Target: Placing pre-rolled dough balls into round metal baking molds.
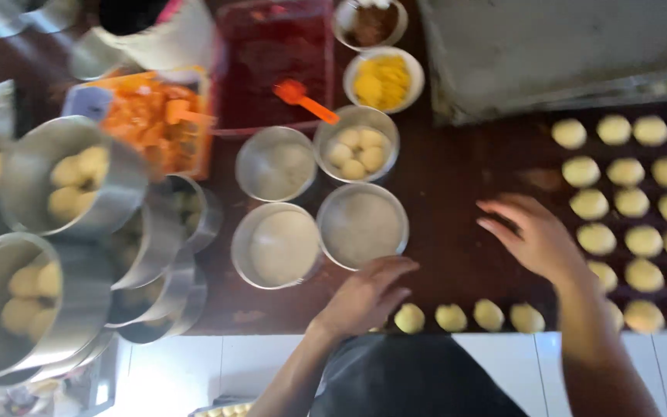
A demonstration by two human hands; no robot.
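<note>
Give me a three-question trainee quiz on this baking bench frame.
1. True or false: the left hand holds a spoon.
2. Which hand hovers open beside the rows of dough balls on the right: A left, B right?
3. Fill in: the orange scoop lies in the tray of ____ filling.

Key: 1 false, it rests by the dough balls at the table's near edge; 2 B; 3 dark red.
</note>
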